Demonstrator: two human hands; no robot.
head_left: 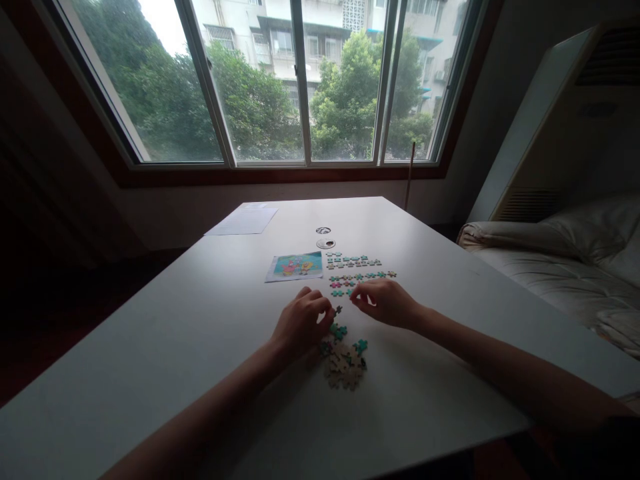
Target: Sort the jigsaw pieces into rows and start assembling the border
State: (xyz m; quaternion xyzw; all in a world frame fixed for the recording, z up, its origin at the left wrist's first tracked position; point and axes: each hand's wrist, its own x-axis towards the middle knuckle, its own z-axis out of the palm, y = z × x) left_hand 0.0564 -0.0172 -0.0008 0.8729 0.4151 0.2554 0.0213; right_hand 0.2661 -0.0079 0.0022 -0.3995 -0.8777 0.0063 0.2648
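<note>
The loose pile of jigsaw pieces point(345, 367) lies between the forearms, nearer to the person than both hands, and many show the plain brown back. One dark piece point(339, 310) is at the fingertips of the left hand point(303, 321); its fingers are curled, but I cannot tell if they grip it. The right hand point(384, 301) has finger and thumb bent beside a teal piece point(349, 293); whether it is grasping, I also cannot tell. Just beyond the right hand stand the rows of jigsaw pieces point(359, 276). In my judgement, each piece should be held by its edge and set down flat, with the wrist lifted above the rows. Beyond the left hand, a cartoon picture sheet point(299, 267) rests on the tabletop point(200, 333).
</note>
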